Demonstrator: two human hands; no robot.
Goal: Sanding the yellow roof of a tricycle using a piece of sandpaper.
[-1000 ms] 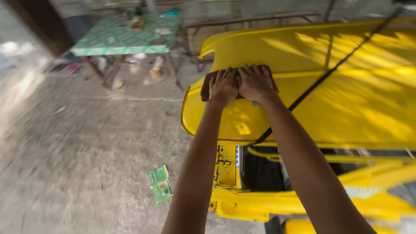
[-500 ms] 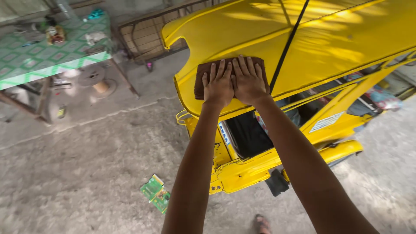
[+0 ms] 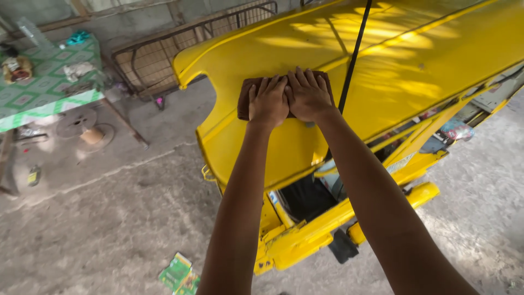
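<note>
Brown cloth (image 3: 245, 95) pressed on glossy yellow vehicle roof (image 3: 382, 60)
Left hand (image 3: 268, 101) and right hand (image 3: 307, 95) are laid flat, fingers spread, grasping nothing.

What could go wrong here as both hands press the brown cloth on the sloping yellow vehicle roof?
1. The brown cloth lies on a slope of the glossy yellow metal roof; the left hand and right hand might slide downhill.
2. The thin black strap beside the right hand could snag the cloth.
</note>
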